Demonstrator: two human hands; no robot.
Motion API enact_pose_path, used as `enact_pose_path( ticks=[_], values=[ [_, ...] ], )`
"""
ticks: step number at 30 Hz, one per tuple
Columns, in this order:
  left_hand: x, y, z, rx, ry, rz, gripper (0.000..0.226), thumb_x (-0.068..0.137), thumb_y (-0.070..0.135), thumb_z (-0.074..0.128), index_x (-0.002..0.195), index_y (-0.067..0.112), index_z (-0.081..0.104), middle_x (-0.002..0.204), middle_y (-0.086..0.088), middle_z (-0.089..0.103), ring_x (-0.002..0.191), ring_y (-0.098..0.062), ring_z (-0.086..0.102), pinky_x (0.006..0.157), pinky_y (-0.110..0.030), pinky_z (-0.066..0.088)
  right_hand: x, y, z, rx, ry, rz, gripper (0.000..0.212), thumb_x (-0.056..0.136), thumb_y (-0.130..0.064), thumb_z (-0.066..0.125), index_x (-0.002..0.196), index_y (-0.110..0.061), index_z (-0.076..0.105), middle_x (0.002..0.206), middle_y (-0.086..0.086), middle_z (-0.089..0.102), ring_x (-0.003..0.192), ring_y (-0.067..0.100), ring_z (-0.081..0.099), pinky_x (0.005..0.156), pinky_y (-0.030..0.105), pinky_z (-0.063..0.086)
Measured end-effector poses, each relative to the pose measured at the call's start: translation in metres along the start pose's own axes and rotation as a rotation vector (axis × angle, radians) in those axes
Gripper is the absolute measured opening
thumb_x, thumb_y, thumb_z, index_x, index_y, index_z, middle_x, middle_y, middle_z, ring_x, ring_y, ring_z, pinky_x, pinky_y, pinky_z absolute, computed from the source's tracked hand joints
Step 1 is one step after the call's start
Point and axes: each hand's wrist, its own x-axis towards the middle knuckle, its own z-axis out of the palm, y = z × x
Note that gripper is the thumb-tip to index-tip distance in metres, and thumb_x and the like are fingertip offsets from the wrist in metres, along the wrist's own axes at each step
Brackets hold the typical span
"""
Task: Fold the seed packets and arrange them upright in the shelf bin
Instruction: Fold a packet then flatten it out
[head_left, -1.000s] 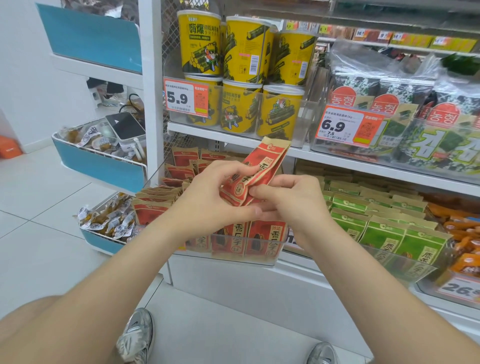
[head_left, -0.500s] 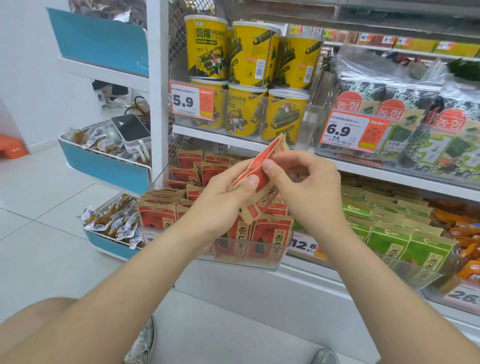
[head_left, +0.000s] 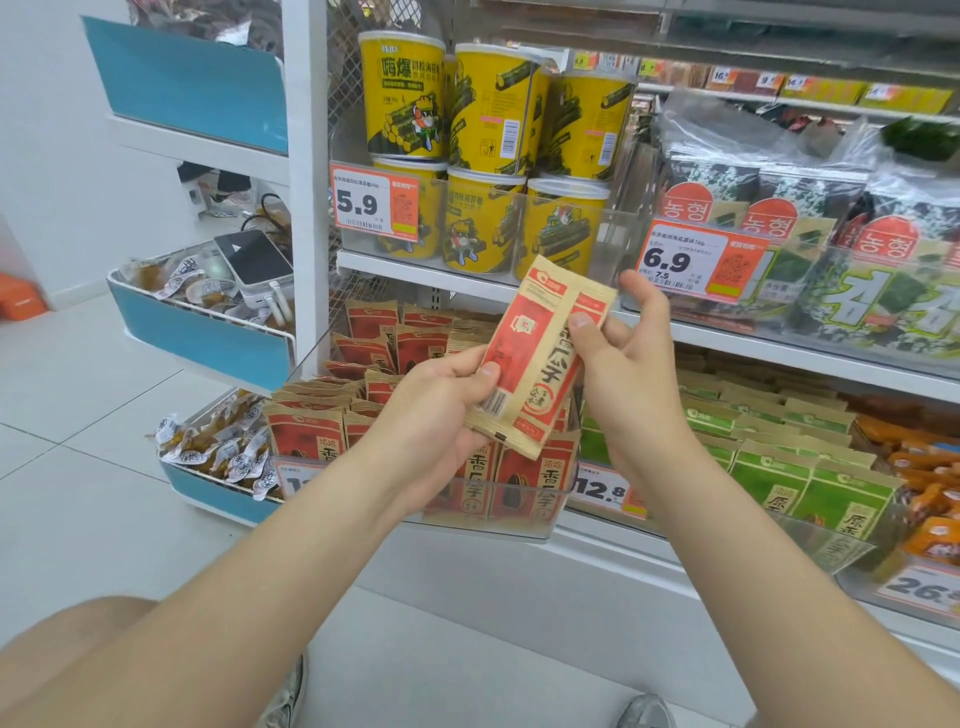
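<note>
I hold one seed packet (head_left: 540, 358) in the air in front of the shelf, above the clear shelf bin (head_left: 498, 527) and not touching it. The packet is tilted, its top leaning toward one o'clock. Its face is turned to me, a red panel with a barcode on the left half and large dark characters on the right half.

My left hand (head_left: 431, 410) grips the packet's lower left edge at about eight o'clock: the thumb lies flat on the front just above the barcode and the curled fingers are hidden behind. My right hand (head_left: 623, 374) takes the right edge at about three o'clock, with the thumb tip pressed on the front near the upper corner and the other fingers behind the edge. Its forefinger stands up loosely toward twelve o'clock, clear of the packet.

Directly below, at six o'clock, the bin holds more red packets (head_left: 311, 431). Those at the front stand upright, while those further back, toward ten o'clock, lie in a looser heap. At four o'clock a neighbouring bin holds green packets (head_left: 810, 483) in rows.

On the shelf above, at twelve o'clock, stand stacked yellow tubs (head_left: 483, 109) with a 5.9 price tag (head_left: 375, 202). At two o'clock are seaweed packs (head_left: 857, 270) behind a 6.9 price tag (head_left: 698, 262). Far out at eight o'clock, a blue tray (head_left: 218, 499) holds small wrapped snacks (head_left: 218, 441).
</note>
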Motion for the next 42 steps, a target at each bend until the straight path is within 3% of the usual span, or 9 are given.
enact_pose_path(
  ticks=[4,7,13,18,24,29,35,38,42],
  values=[
    [0.003,0.001,0.002,-0.154,0.068,0.040,0.033,0.116,0.013,0.040,0.136,0.004,0.065,0.126,-0.014,0.077,0.119,-0.028,0.075,0.099,-0.042,0.061,-0.003,-0.008,0.001,-0.065,-0.042,0.048,0.022,0.104,-0.020,0.070,0.125,-0.016,0.069,0.091,0.000,0.083,0.078,0.009,0.077,0.069,0.026,0.059],
    [0.003,0.005,0.001,-0.190,0.109,0.076,0.031,0.117,0.014,0.040,0.133,0.006,0.066,0.125,-0.013,0.078,0.117,-0.026,0.076,0.097,-0.041,0.061,-0.008,-0.007,0.000,-0.175,-0.186,0.097,0.018,0.101,-0.031,0.074,0.105,-0.015,0.080,0.090,0.002,0.083,0.079,0.019,0.078,0.072,0.035,0.063],
    [0.001,0.011,-0.009,0.054,0.179,0.052,0.028,0.114,0.021,0.050,0.129,0.012,0.072,0.118,-0.008,0.081,0.111,-0.024,0.078,0.097,-0.044,0.061,-0.010,-0.006,-0.001,-0.205,-0.216,0.031,0.017,0.105,-0.025,0.069,0.104,-0.012,0.080,0.086,0.004,0.082,0.067,0.009,0.073,0.058,0.020,0.055],
    [0.001,0.011,-0.008,-0.017,0.178,-0.002,0.025,0.113,0.019,0.054,0.126,0.009,0.073,0.117,-0.009,0.081,0.111,-0.025,0.078,0.092,-0.039,0.062,-0.010,-0.004,0.000,-0.166,-0.172,-0.004,0.013,0.102,-0.019,0.073,0.100,-0.010,0.081,0.078,0.004,0.080,0.052,0.002,0.065,0.051,0.014,0.048],
    [0.000,0.013,-0.011,0.024,0.207,0.041,0.024,0.112,0.019,0.057,0.130,0.011,0.070,0.116,-0.008,0.082,0.109,-0.025,0.079,0.087,-0.038,0.066,-0.011,-0.010,-0.001,-0.150,-0.288,0.103,0.015,0.098,-0.024,0.079,0.105,-0.011,0.082,0.089,0.006,0.083,0.075,0.019,0.074,0.064,0.025,0.060],
    [0.002,0.010,-0.019,0.532,0.433,0.268,0.040,0.099,0.038,0.077,0.133,0.037,0.057,0.121,0.008,0.076,0.099,-0.014,0.079,0.087,-0.047,0.066,-0.012,-0.009,0.000,-0.207,-0.266,0.105,0.006,0.097,-0.014,0.080,0.100,-0.009,0.080,0.087,0.003,0.083,0.079,0.029,0.079,0.066,0.029,0.060],
    [-0.005,0.014,-0.019,0.829,0.306,0.320,0.059,0.084,0.053,0.088,0.135,0.041,0.062,0.116,0.018,0.077,0.084,-0.007,0.079,0.083,-0.036,0.065,-0.015,-0.011,0.001,-0.276,-0.192,0.009,0.006,0.098,-0.015,0.078,0.094,-0.019,0.082,0.079,0.003,0.082,0.069,0.020,0.078,0.062,0.032,0.064],
    [-0.006,0.017,-0.019,0.857,0.237,0.302,0.046,0.089,0.047,0.085,0.130,0.043,0.065,0.108,0.019,0.080,0.086,-0.002,0.079,0.084,-0.032,0.065,-0.015,-0.007,0.004,-0.313,-0.146,0.000,0.006,0.094,-0.018,0.082,0.089,-0.020,0.082,0.074,0.004,0.080,0.068,0.029,0.077,0.069,0.045,0.067],
    [-0.006,0.015,-0.020,0.834,0.157,0.245,0.040,0.096,0.041,0.080,0.133,0.038,0.067,0.106,0.015,0.082,0.090,-0.003,0.079,0.088,-0.038,0.066,-0.015,-0.002,0.006,-0.361,-0.102,-0.038,0.010,0.089,-0.020,0.083,0.080,-0.018,0.081,0.063,0.001,0.076,0.052,0.009,0.068,0.065,0.040,0.064]
  ],
)
